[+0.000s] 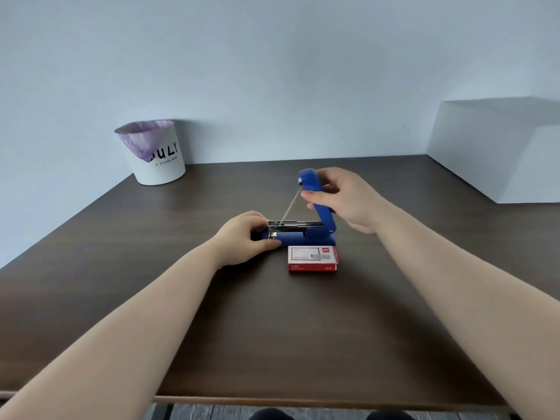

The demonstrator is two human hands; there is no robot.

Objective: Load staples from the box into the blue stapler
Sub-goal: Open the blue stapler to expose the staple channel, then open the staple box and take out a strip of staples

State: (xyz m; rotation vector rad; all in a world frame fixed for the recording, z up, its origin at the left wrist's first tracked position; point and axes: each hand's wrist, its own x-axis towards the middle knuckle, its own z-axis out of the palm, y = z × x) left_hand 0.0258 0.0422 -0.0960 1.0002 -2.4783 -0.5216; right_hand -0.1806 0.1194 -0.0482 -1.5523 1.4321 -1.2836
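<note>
Staple box (312, 258) shut; hands (242, 236) (342, 197) hold stapler (303, 237) open behind.

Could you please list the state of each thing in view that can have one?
stapler: open, lid swung up, metal tray bare.
staple box: shut, flat on the table, just in front of the stapler.
bin: upright, lined with a purple bag.
left hand: gripping the stapler's front end.
right hand: holding the raised lid.
</note>
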